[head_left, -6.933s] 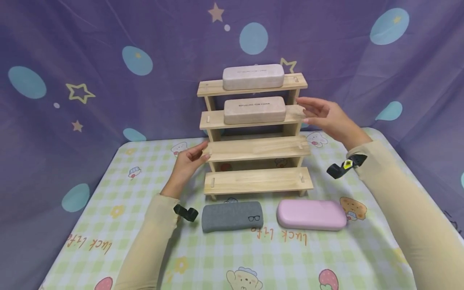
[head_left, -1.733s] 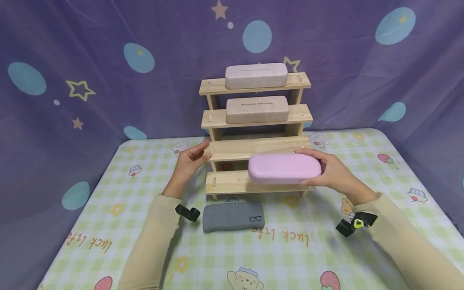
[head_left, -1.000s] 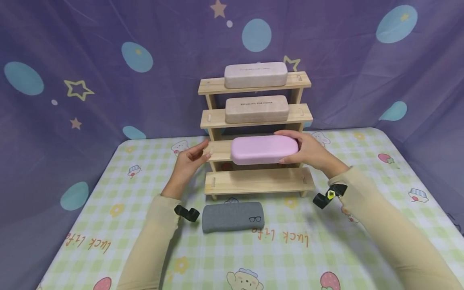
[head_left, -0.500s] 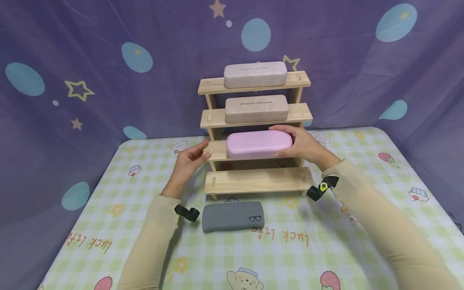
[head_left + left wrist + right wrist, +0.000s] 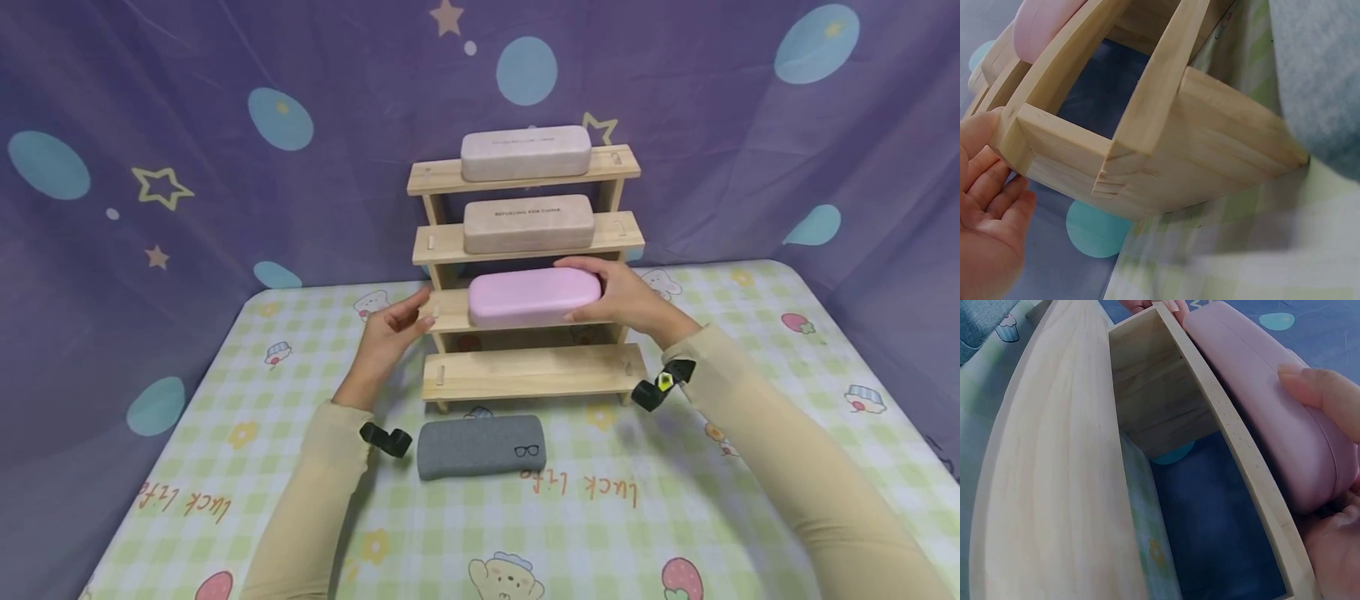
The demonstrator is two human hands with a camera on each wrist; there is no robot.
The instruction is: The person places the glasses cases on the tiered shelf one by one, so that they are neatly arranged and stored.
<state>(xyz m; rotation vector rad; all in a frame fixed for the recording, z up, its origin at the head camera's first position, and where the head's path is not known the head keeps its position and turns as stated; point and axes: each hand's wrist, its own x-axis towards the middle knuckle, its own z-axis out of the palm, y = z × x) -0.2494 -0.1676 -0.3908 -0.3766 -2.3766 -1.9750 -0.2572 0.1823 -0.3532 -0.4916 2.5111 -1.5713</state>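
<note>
A pink glasses case (image 5: 517, 298) lies along the third shelf from the top of a stepped wooden display stand (image 5: 536, 372). My right hand (image 5: 630, 302) grips its right end, thumb in front and fingers behind. In the right wrist view the thumb presses the side of the pink case (image 5: 1260, 394), just behind the shelf's edge. My left hand (image 5: 381, 346) holds the left end of that same shelf. The left wrist view shows a digit of the left hand (image 5: 988, 231) at the shelf corner, the other fingers loosely bent below it.
Two pale cases sit on the stand: an upper case (image 5: 525, 154) on the top shelf and a lettered case (image 5: 528, 225) on the second. A grey fabric glasses case (image 5: 472, 450) lies on the checked tablecloth (image 5: 420, 533) before the stand. A purple curtain (image 5: 360, 67) hangs behind.
My right hand has picked the pink case up from the tablecloth and carried it up and left onto the third shelf. Over the last half second it shifted only slightly. My left hand stays put.
</note>
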